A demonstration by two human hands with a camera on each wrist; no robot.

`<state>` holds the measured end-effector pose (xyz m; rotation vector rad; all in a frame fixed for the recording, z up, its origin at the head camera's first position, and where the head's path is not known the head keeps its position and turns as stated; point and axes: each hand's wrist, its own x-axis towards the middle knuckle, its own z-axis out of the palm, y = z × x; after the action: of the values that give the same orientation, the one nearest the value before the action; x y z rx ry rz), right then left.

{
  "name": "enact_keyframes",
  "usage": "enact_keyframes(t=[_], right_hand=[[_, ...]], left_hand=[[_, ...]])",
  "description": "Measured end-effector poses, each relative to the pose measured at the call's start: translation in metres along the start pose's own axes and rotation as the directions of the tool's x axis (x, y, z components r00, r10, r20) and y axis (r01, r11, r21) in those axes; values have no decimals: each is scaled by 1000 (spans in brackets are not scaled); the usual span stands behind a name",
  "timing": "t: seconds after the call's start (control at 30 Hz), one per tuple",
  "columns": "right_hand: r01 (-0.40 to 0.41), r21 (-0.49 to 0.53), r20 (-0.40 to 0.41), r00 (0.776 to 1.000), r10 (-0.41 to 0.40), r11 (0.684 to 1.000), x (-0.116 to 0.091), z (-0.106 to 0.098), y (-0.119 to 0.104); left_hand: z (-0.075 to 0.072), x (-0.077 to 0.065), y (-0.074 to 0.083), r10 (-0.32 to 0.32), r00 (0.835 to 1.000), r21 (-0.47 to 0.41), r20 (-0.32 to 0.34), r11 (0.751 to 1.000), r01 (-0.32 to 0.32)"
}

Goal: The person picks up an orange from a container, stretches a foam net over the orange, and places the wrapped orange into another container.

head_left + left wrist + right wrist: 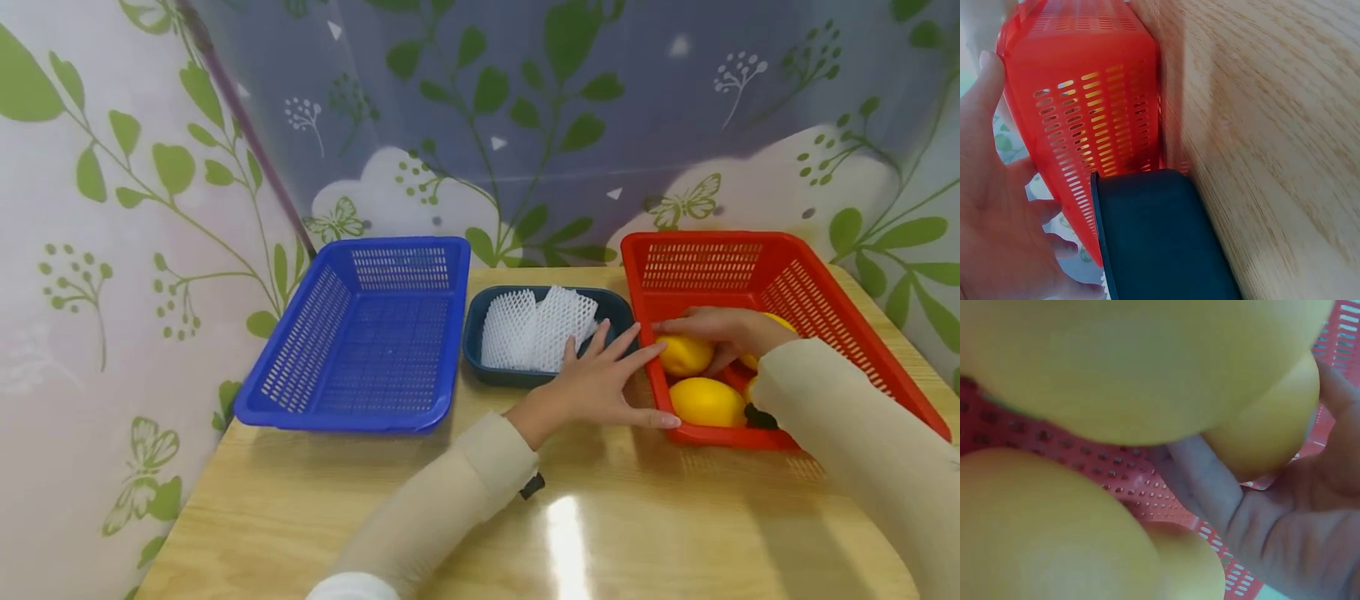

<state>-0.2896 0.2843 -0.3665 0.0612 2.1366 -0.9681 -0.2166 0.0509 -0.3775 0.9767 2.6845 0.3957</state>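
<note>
My right hand (pixel 733 328) reaches into the red basket (pixel 651 392) and grips a lemon (pixel 685 357), thumb on one side and fingers on the other. In the right wrist view, the gripped lemon (pixel 1272 425) shows between thumb and fingers, with larger-looking lemons close to the camera. Another lemon (pixel 707 402) lies at the basket's near left corner; more are partly hidden under my right arm. My left hand (pixel 592 387) has its fingers spread across the basket's left rim, with the thumb (pixel 986 81) at that rim. Its other fingertips overlap the dark green tray in the head view.
Between the two baskets stands the dark green tray (pixel 517 379), holding white foam mesh sleeves (pixel 536 329). On the left is a blue basket (pixel 367 354) with nothing in it. All stand on a wooden table (pixel 300 517) against a leaf-patterned backdrop (pixel 495 167).
</note>
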Motion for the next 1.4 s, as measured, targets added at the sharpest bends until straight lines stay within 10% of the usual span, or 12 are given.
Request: enact_keyframes(t=[0.73,1.4], right_hand=[[-21,-42,-79,997,18,999,-2,5,-2],[155,-183,-265,943,-201,971,-30,-7,-13]], left_hand=[[1,-1,-1,-4,1000,7,29,1000,4],[1,0,1,35,999,-35,-8,999,-35]])
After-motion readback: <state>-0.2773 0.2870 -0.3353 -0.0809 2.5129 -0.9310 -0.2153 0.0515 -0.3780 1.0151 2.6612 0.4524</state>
